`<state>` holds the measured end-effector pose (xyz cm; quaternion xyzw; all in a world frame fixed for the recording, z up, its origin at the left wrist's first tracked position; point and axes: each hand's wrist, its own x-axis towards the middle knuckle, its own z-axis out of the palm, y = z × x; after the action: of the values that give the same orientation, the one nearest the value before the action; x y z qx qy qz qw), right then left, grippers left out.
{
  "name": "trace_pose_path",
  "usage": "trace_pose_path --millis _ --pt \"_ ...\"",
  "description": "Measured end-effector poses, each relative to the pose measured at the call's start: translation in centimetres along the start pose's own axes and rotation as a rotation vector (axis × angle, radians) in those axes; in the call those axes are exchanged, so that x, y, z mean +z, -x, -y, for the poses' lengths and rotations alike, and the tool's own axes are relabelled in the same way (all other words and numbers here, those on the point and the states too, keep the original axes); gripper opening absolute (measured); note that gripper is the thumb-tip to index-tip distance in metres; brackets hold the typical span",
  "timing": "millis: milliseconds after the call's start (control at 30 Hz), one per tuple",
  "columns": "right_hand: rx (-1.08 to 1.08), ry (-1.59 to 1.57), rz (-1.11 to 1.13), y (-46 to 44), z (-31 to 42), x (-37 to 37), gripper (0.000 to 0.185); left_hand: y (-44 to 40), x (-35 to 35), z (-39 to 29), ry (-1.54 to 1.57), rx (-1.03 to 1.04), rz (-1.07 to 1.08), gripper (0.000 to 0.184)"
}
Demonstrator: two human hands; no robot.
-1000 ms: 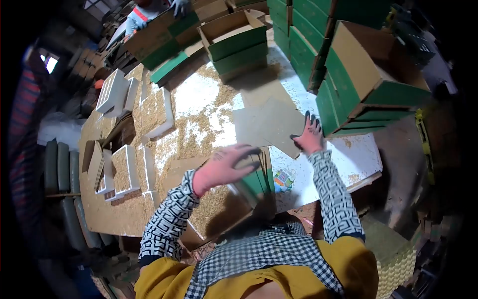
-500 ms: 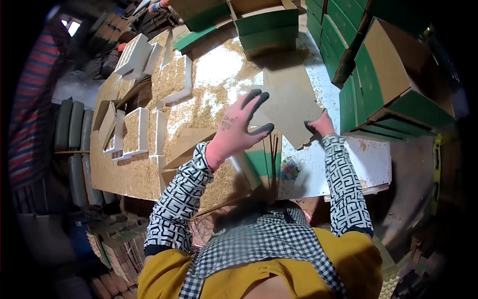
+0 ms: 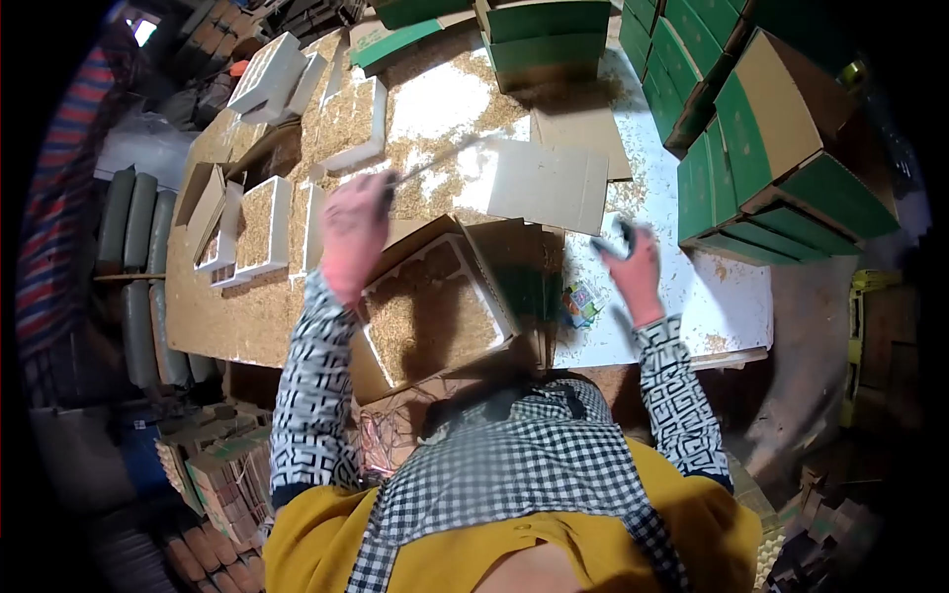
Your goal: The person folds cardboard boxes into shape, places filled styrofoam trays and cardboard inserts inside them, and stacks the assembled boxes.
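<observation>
Leftward swung the left hand (image 3: 356, 237), its hold unclear, the right hand (image 3: 638, 272) eased nearer, fingers wide, and a sleeve (image 3: 318, 385) bump could've tipped the open box (image 3: 364, 366) at the bench's (image 3: 727, 296) near edge!

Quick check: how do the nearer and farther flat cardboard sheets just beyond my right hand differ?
The nearer sheet looks greyer; the farther sheet is browner.
The nearer sheet lies on top; the farther sheet is partly covered by it.
The two sheets' edges run at different angles.
Both lie flat on the table.
</observation>
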<state>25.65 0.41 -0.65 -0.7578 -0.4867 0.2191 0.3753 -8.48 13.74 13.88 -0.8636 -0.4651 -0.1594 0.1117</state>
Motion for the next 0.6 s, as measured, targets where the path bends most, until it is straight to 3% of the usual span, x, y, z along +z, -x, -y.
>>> trace_pose_path --millis 33,100,133,300,400,467,533,600 --pt "-0.025 0.241 0.129 1.6 -2.9 2.2 0.059 1.3 -1.3 1.0 0.072 -0.096 -0.047 0.024" --pt "0.19 0.517 0.293 4.9 -5.8 5.7 0.068 4.4 -4.0 1.9 0.109 -0.184 -0.131 0.028" --pt "0.163 0.559 0.144 6.2 -6.7 6.5 0.061 5.8 -5.0 2.4 0.069 -0.167 -0.184 0.03" --pt "0.081 0.332 0.101 5.3 -9.1 6.8 0.025 13.5 -7.0 5.6 0.259 -0.421 -0.1 0.032" --pt "0.026 0.603 0.164 5.2 -9.2 5.5 0.021 18.7 -6.5 8.7 0.453 -0.659 -0.135 0.033" --pt "-0.097 0.595 -0.088 4.7 -7.8 3.6 0.019 20.9 -6.5 9.9 0.495 -0.75 -0.195 0.035" --pt "-0.158 0.59 -0.144 3.9 -5.2 1.3 0.019 21.5 -7.7 10.2 0.665 -0.772 -0.168 0.037" --pt "-0.094 0.152 -0.223 3.2 -2.9 0.0 0.02 23.5 -7.1 11.4 0.455 -0.8 -0.13 0.038"
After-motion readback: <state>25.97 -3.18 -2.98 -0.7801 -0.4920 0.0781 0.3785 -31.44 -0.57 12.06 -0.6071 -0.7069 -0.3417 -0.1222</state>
